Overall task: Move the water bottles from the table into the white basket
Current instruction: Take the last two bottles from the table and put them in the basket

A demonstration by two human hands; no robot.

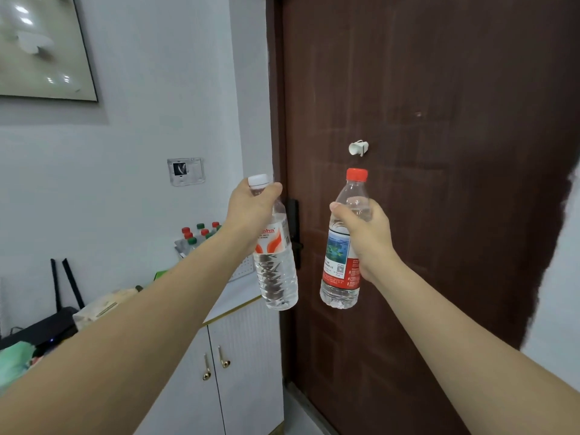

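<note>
My left hand (249, 211) grips a clear water bottle with a white cap and an orange-white label (276, 268) by its neck, held up in the air. My right hand (365, 237) holds a second clear bottle with a red cap and a red-blue label (340, 262) around its upper body. Both bottles hang roughly upright in front of a brown door. Behind my left forearm, a white basket (241, 270) stands on the cabinet top with several red- and green-capped bottles (201, 233) in it; my arm hides most of it.
A dark brown door (439, 152) with a black handle (293, 233) fills the right. A white cabinet (238, 356) with gold handles stands below left. A black router (47, 324) and a bag lie on the cabinet top at the left.
</note>
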